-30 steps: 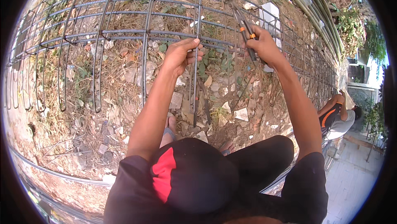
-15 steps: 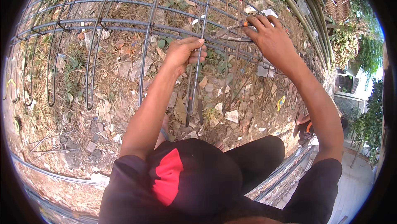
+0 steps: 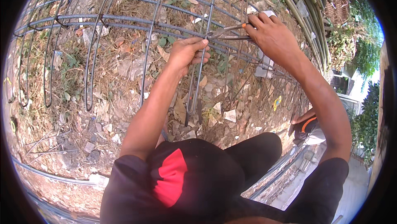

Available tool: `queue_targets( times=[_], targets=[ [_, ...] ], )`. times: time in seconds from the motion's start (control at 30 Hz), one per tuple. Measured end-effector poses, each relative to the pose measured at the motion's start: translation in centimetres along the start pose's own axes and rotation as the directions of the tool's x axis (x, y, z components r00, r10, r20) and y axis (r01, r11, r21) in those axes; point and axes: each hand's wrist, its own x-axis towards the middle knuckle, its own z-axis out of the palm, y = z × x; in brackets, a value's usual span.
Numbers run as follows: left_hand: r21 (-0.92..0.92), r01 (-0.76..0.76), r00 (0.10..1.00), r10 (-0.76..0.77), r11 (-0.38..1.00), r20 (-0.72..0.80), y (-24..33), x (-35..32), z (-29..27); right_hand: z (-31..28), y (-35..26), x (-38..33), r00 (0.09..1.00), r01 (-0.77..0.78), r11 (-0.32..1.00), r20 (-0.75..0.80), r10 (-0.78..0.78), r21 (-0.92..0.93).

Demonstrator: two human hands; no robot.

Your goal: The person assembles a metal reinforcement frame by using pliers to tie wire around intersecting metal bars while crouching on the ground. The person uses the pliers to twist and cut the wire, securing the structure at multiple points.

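My left hand (image 3: 187, 54) is closed on a steel rebar stirrup (image 3: 212, 6), with the thumb pressed against it just below a crossing with a lengthwise bar (image 3: 124, 18). My right hand (image 3: 275, 35) grips the handles of pincers (image 3: 222, 32), which have an orange patch on one handle. The pincer jaws meet the stirrup at that crossing, just above my left thumb. Whether a tie wire sits in the jaws is too small to tell. Several more stirrups (image 3: 88, 71) hang along the bars to the left, their looped ends pointing toward me.
Dry grass, leaves and broken stone chips (image 3: 230, 115) cover the ground under the cage. Long bamboo poles (image 3: 304, 13) lie at the upper right. Another person (image 3: 308, 128) is at the right, partly behind my right arm. More steel bars (image 3: 53, 176) run along the lower left.
The pincers have moved slightly left, bringing their jaws onto the stirrup at the crossing. My left hand keeps its hold. More of the other person now shows at the right.
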Motion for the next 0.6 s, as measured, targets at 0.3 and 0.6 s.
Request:
queue_targets(
  times=[0.3,0.6],
  targets=[
    [0.012,-0.004,1.0,0.004,1.0,-0.018,0.1,0.0,0.1,0.0,0.7,0.0,1.0,0.024,0.997,0.017,-0.023,-0.072],
    [0.01,-0.018,1.0,0.018,1.0,-0.02,0.1,-0.1,0.3,-1.3,0.3,0.6,0.953,-0.194,0.809,0.303,0.021,0.554]
  ],
)
